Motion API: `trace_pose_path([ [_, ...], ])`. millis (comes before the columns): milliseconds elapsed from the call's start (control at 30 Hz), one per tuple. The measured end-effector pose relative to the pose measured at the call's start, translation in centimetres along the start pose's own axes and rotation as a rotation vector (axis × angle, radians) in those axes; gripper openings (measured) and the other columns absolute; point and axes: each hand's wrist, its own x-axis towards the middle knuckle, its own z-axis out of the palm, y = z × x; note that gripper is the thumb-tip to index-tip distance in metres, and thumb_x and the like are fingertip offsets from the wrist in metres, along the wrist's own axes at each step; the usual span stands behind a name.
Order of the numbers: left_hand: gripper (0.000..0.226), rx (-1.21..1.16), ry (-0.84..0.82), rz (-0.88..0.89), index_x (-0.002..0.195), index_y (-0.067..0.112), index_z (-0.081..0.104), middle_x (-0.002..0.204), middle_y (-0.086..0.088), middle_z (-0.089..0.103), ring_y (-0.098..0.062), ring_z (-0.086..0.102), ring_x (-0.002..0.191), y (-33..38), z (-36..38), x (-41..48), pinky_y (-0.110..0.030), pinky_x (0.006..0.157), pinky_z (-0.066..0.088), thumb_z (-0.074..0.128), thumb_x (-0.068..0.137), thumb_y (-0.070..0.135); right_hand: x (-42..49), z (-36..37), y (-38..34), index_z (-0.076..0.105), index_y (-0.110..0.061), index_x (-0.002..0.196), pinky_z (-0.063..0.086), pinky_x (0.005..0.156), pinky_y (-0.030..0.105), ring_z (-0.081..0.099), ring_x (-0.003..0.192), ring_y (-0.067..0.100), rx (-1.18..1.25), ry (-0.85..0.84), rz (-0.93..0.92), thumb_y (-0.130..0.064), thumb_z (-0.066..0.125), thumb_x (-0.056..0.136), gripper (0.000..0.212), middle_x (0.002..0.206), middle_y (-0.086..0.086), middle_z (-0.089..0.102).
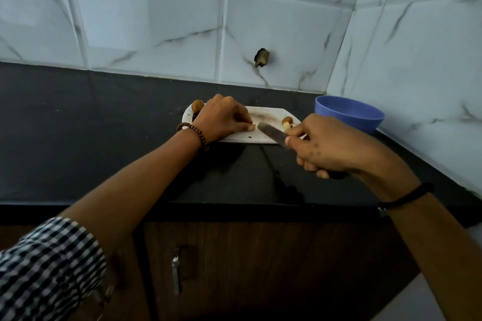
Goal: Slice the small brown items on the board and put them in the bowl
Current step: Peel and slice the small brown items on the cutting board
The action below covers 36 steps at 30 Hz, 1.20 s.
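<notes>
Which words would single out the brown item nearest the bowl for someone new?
On the black counter lies a white board with a blue bowl to its right. At the board's right end, behind the knife blade, sits the brown-capped item. Unlike the other brown item at the left end, it shows a pale stem.

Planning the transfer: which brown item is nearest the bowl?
The brown item at the board's right end, by the bowl; the other lies far left.

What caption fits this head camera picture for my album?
A left hand rests on the cutting board, the right hand grips a knife, blue bowl nearby.
</notes>
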Motion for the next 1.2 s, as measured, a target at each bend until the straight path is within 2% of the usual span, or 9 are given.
trace_pose_path([
  [133, 0.019, -0.015, -0.028, 0.005, 0.099, 0.024, 0.077, 0.094, 0.009, 0.074, 0.002, 0.053, 0.076, -0.1, -0.2, -0.2, 0.01, 0.066, 0.026, 0.072, 0.084, 0.035, 0.6, 1.1, -0.1, 0.063, -0.013, 0.114, 0.045, 0.042, 0.024, 0.058, 0.04, 0.013, -0.003, 0.177, -0.048, -0.026, 0.041, 0.103, 0.027, 0.076, 0.011, 0.068],
  [467, 0.017, 0.024, 0.0, 0.0, 0.099, 0.025, 0.077, 0.091, 0.008, 0.074, 0.0, 0.054, 0.079, -0.3, 0.3, 0.3, 0.009, 0.063, 0.025, 0.07, 0.085, 0.033, 2.5, 4.1, -0.9, 0.055, -0.011, 0.101, 0.051, 0.047, 0.027, 0.064, 0.044, 0.018, -0.041, 0.171, -0.052, -0.027, 0.04, 0.102, 0.022, 0.077, 0.012, 0.069],
  [567, 0.015, 0.016, -0.015, 0.015, 0.098, 0.024, 0.077, 0.091, 0.006, 0.074, -0.002, 0.057, 0.08, -0.5, 0.5, 0.4, -0.003, 0.062, 0.032, 0.07, 0.085, 0.03, 2.7, 4.1, -0.9, 0.051, -0.014, 0.099, 0.052, 0.048, 0.027, 0.061, 0.044, 0.016, -0.044, 0.157, -0.045, -0.025, 0.041, 0.103, 0.016, 0.074, 0.014, 0.071],
  [767, 0.014, 0.007, 0.008, 0.059, 0.096, 0.024, 0.078, 0.09, 0.004, 0.075, -0.009, 0.063, 0.082, -0.8, 0.9, 0.5, -0.019, 0.074, 0.042, 0.071, 0.085, 0.027, 4.0, 4.3, -1.8, 0.065, 0.002, 0.1, 0.044, 0.04, 0.019, 0.061, 0.046, 0.023, -0.154, 0.128, -0.039, -0.013, 0.043, 0.101, 0.026, 0.076, 0.021, 0.071],
  [900, 0.014, -0.032, 0.018, 0.076, 0.096, 0.021, 0.078, 0.092, 0.005, 0.075, 0.0, 0.055, 0.073, -1.1, 1.0, 0.5, -0.006, 0.07, 0.036, 0.073, 0.084, 0.025, 3.9, 4.6, -2.5, 0.06, -0.003, 0.095, 0.045, 0.035, 0.024, 0.056, 0.037, 0.019, -0.219, 0.166, -0.042, -0.015, 0.047, 0.099, 0.018, 0.083, 0.011, 0.055],
  [967, 0.014, -0.043, 0.019, 0.075, 0.095, 0.02, 0.078, 0.092, 0.004, 0.075, 0.001, 0.054, 0.073, -1.3, 1.2, 0.7, -0.009, 0.072, 0.039, 0.073, 0.084, 0.025, 3.4, 4.5, -2.4, 0.056, -0.006, 0.094, 0.047, 0.036, 0.026, 0.057, 0.038, 0.02, -0.252, 0.15, -0.045, -0.015, 0.046, 0.099, 0.014, 0.081, 0.008, 0.05],
  [1033, 0.015, -0.052, 0.017, 0.076, 0.095, 0.019, 0.078, 0.09, 0.004, 0.075, 0.0, 0.056, 0.074, -1.4, 1.3, 0.7, -0.015, 0.075, 0.045, 0.073, 0.084, 0.026, 2.7, 4.1, -2.3, 0.056, -0.005, 0.093, 0.048, 0.037, 0.026, 0.06, 0.042, 0.023, -0.271, 0.116, -0.028, -0.016, 0.047, 0.099, 0.015, 0.084, 0.014, 0.057],
  [1133, 0.015, -0.06, 0.013, 0.067, 0.096, 0.018, 0.078, 0.09, 0.005, 0.074, 0.002, 0.057, 0.074, -1.5, 1.3, 0.7, -0.003, 0.069, 0.039, 0.072, 0.084, 0.026, 1.4, 3.1, -2.1, 0.058, -0.004, 0.098, 0.049, 0.041, 0.027, 0.063, 0.051, 0.027, -0.256, 0.05, 0.005, -0.017, 0.048, 0.1, 0.017, 0.099, 0.024, 0.061],
  [1200, 0.015, -0.061, 0.013, 0.067, 0.095, 0.018, 0.077, 0.09, 0.006, 0.074, 0.002, 0.058, 0.074, -1.5, 1.3, 0.7, 0.001, 0.069, 0.036, 0.072, 0.084, 0.026, 0.4, 2.2, -1.9, 0.061, -0.008, 0.108, 0.051, 0.046, 0.028, 0.061, 0.052, 0.023, -0.209, -0.003, 0.008, -0.02, 0.048, 0.102, 0.019, 0.091, 0.019, 0.065],
])
